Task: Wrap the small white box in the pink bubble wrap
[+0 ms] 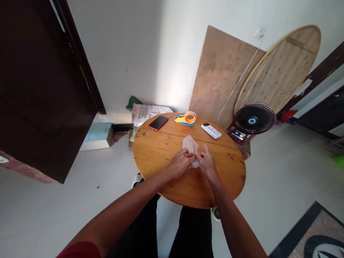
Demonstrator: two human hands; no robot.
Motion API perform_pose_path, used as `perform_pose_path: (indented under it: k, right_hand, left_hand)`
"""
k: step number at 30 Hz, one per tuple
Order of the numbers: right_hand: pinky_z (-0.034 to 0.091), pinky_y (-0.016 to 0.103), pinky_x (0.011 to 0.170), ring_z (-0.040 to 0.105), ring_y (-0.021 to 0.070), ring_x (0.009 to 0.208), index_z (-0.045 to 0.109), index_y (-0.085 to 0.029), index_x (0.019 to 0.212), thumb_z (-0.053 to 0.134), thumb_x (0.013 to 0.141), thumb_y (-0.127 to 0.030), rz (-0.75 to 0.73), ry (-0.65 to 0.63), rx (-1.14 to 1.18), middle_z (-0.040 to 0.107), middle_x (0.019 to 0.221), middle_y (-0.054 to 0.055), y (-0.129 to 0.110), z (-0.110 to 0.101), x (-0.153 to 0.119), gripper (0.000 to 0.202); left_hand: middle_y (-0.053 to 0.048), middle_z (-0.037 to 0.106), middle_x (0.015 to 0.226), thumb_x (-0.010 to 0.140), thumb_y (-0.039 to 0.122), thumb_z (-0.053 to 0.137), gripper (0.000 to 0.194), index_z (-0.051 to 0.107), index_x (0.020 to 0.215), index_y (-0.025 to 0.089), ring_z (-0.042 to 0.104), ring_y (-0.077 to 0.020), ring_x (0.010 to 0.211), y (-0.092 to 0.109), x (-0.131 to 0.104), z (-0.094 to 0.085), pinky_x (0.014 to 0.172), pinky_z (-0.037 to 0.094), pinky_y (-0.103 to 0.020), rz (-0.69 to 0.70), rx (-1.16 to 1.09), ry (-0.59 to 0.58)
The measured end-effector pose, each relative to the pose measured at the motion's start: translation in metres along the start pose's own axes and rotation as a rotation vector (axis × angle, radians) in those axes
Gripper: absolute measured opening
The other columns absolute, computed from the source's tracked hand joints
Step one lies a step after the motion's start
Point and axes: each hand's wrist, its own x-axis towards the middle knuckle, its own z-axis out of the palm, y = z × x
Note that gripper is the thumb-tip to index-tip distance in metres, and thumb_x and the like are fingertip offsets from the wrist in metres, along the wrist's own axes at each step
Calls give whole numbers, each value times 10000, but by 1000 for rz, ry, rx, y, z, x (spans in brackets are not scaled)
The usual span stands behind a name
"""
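Observation:
A pale pinkish, translucent wrapped packet (pixel 189 143) lies near the middle of the round wooden table (pixel 153 157). My left hand (pixel 181 162) grips its lower left side with bent fingers. On the packet's right side, my right hand (pixel 206 161) pinches the edge between thumb and a finger, its other fingers partly raised. The fingertips of both hands are close together over the packet's lower part, where crinkled clear plastic shows. What the wrapping contains cannot be made out.
At the table's far side are a red-edged phone (pixel 158 123), an orange and blue tape dispenser (pixel 185 119) and a white remote-like device (pixel 211 130). A black fan (pixel 252 120) stands beyond the right edge, and a printed sack (pixel 150 111) behind.

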Motion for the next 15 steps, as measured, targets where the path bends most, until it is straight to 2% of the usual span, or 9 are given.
perform_pose_path:
  k: [4, 6, 8, 11, 15]
  right_hand:
    - [509, 327, 730, 660, 225, 810, 445, -63, 1335, 499, 783, -383, 1, -62, 40, 707, 897, 110, -3, -9, -6, 641]
    - [512, 337, 812, 665, 223, 909, 439, -84, 1342, 480, 792, -348, 7, -119, 122, 708, 992, 119, -3, -13, -10, 611]
    - [505, 341, 869, 661, 206, 961, 432, -116, 1349, 467, 793, -289, 2, -185, 206, 700, 1074, 115, -2, -18, -15, 583]
    - [506, 353, 881, 666, 192, 939, 469, -138, 1317, 449, 792, -232, 5, -236, 261, 684, 1135, 115, -1, -22, -20, 535]
    - [527, 351, 818, 671, 194, 868, 506, -115, 1276, 468, 773, -241, 12, -261, 317, 691, 1102, 129, -1, -23, -19, 520]
  left_hand:
    - [-56, 581, 1120, 804, 106, 509, 259, 641, 1009, 193, 468, -195, 991, -3, -2, 4, 929, 399, -320, 22, -66, 37]
    - [-67, 522, 1194, 800, 125, 514, 279, 642, 1035, 206, 463, -201, 1033, -3, -4, 5, 914, 414, -316, -22, -89, 76]
    - [-62, 499, 1180, 807, 141, 508, 307, 634, 1072, 232, 467, -201, 1030, -3, -6, 6, 882, 430, -311, -70, -111, 86]
    - [-47, 528, 1067, 820, 129, 483, 322, 621, 1087, 246, 476, -194, 1001, -3, -8, 7, 873, 432, -306, -66, -142, 71]
    - [-61, 566, 1017, 776, 76, 500, 297, 572, 1043, 184, 486, -200, 1013, -3, -8, 5, 910, 426, -312, -86, -190, 100]
